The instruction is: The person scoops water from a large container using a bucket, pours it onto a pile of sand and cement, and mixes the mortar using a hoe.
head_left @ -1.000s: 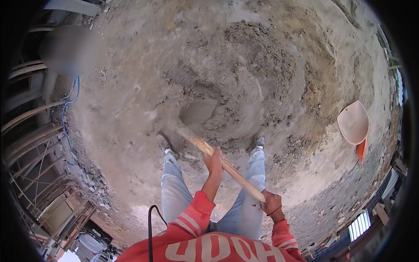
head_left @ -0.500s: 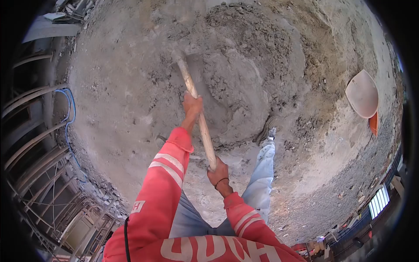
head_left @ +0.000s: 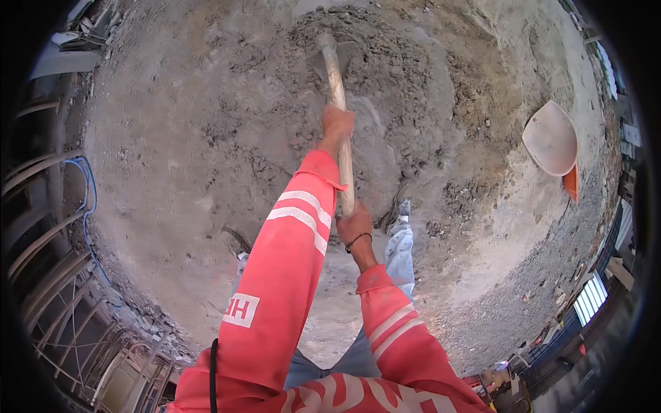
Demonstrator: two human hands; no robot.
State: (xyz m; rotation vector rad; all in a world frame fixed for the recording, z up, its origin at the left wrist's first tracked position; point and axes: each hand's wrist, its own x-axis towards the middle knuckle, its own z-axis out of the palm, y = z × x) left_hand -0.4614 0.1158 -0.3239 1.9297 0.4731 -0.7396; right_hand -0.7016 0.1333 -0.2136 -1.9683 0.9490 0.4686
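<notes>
Both my hands grip the pale wooden handle of a hoe [head_left: 346, 168]. My left hand [head_left: 338, 122] is closed around the middle of the handle. Lower down, near the handle's end, my right hand [head_left: 355, 225] is wrapped around it, with a dark band on the wrist. The hoe's head lies far forward, its grey blade partly hidden in the wet grey mortar [head_left: 392, 103]. This mortar spreads over the ground in a rough, lumpy patch in front of my feet.
A pale scoop-shaped basin [head_left: 551, 140] lies at the right, with an orange piece [head_left: 571, 183] against it. A blue hose [head_left: 89, 186] runs along the left edge beside curved poles [head_left: 41, 241]. Rubble [head_left: 148, 320] lines the lower left. My boot [head_left: 401, 203] stands by the mortar.
The hoe has moved forward and slightly right, its head now at the far part of the mortar. Both arms reach farther out, hands still on the handle.
</notes>
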